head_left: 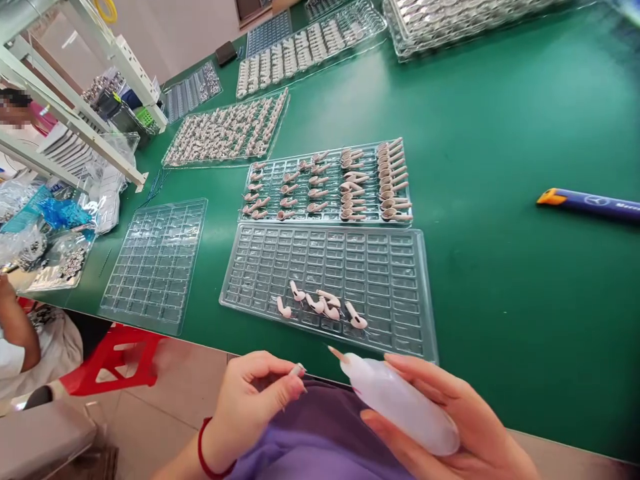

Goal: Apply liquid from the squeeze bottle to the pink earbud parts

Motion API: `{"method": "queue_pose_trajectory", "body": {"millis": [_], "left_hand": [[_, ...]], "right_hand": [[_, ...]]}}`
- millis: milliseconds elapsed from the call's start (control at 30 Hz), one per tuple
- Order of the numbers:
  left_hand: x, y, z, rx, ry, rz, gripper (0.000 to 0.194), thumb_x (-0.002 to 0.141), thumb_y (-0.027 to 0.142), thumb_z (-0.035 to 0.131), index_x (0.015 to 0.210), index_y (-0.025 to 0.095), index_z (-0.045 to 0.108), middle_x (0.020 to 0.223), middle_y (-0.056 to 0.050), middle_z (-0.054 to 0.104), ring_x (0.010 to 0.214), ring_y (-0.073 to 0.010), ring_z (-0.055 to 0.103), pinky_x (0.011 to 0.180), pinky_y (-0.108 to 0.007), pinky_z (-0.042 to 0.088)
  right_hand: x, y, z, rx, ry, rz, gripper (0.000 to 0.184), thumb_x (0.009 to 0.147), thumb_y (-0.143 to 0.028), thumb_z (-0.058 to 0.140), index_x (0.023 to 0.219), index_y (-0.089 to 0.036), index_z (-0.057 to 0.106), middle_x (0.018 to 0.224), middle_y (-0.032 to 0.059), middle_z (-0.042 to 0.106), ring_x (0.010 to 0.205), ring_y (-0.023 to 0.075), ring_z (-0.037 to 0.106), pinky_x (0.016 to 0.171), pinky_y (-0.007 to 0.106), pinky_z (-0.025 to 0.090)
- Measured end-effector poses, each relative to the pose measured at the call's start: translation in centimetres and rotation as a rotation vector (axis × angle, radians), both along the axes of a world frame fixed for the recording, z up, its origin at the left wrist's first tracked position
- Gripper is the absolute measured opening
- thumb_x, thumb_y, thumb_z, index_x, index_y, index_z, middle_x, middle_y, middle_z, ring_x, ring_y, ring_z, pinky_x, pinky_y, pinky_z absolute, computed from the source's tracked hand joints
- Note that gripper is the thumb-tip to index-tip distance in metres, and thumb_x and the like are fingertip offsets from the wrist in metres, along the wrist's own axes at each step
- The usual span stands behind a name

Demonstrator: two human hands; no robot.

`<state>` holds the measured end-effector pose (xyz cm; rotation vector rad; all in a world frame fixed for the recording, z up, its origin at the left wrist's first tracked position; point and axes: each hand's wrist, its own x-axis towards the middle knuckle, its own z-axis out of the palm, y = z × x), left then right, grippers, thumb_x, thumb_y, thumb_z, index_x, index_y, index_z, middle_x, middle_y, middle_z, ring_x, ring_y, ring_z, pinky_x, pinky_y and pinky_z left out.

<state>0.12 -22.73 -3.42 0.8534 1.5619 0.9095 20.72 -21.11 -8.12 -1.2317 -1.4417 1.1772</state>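
Observation:
My right hand (450,413) is wrapped round a translucent white squeeze bottle (400,403) whose pointed nozzle aims left toward my left hand. My left hand (255,400) is closed in a pinch on a tiny pale part (299,369) held at the fingertips, just off the table's near edge. Right in front lies a clear plastic tray (390,280) with several pinkish-white earbud shells (323,305) in its near row. Behind it a second clear tray (270,175) holds several more shells.
An empty clear tray (155,267) lies to the left. More filled trays (225,130) stretch across the back of the green table (525,233). A blue and orange utility knife (590,202) lies at the right. Another person's arm (15,320) and a red stool (113,363) are at the left.

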Motion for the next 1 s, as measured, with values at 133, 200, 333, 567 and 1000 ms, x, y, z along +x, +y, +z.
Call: {"method": "queue_pose_trajectory", "body": {"millis": [133, 200, 333, 567, 1000], "left_hand": [[1.2, -0.2, 0.0, -0.168, -0.322, -0.054, 0.032, 0.072, 0.045, 0.082, 0.079, 0.014, 0.079, 0.063, -0.005, 0.069, 0.054, -0.0103, 0.059, 0.048, -0.017, 0.043], [1.7, -0.3, -0.1, -0.175, -0.412, -0.075, 0.031, 0.073, 0.044, 0.081, 0.078, 0.013, 0.079, 0.062, -0.004, 0.068, 0.052, -0.0089, 0.057, 0.048, -0.017, 0.042], [2.1, -0.5, -0.4, -0.197, -0.528, -0.085, 0.028, 0.075, 0.04, 0.08, 0.077, 0.013, 0.078, 0.062, -0.004, 0.068, 0.053, -0.0088, 0.057, 0.047, -0.017, 0.041], [2.5, -0.6, -0.5, -0.235, -0.565, -0.072, 0.024, 0.074, 0.036, 0.081, 0.073, 0.012, 0.078, 0.059, -0.004, 0.066, 0.05, -0.0083, 0.055, 0.047, -0.018, 0.04], [2.4, -0.6, 0.6, -0.152, -0.422, -0.163, 0.029, 0.076, 0.041, 0.079, 0.076, 0.012, 0.079, 0.064, -0.003, 0.063, 0.055, -0.0086, 0.053, 0.055, -0.02, 0.043]], "right_hand": [[-1.5, -0.1, 1.6, -0.324, 0.224, -0.025, 0.04, 0.077, -0.049, 0.074, 0.111, -0.032, 0.061, 0.093, 0.0001, 0.071, 0.074, 0.0145, 0.069, 0.063, 0.017, 0.057], [-2.1, -0.2, 2.1, -0.396, 0.295, -0.023, 0.038, 0.075, -0.05, 0.076, 0.104, -0.031, 0.062, 0.086, -0.0007, 0.071, 0.069, 0.0134, 0.066, 0.06, 0.018, 0.055], [-2.3, -0.5, 2.1, -0.41, 0.363, -0.009, 0.036, 0.075, -0.048, 0.077, 0.101, -0.029, 0.062, 0.081, -0.0002, 0.07, 0.066, 0.0137, 0.063, 0.056, 0.019, 0.051], [-2.2, -1.1, 1.6, -0.437, 0.459, -0.004, 0.032, 0.077, -0.045, 0.076, 0.099, -0.03, 0.059, 0.08, -0.0012, 0.064, 0.068, 0.0135, 0.06, 0.06, 0.023, 0.051], [-0.9, -0.4, 0.4, -0.345, 0.542, 0.235, 0.028, 0.082, -0.025, 0.072, 0.104, -0.027, 0.055, 0.087, 0.003, 0.066, 0.071, 0.0168, 0.066, 0.06, 0.029, 0.057]]}}
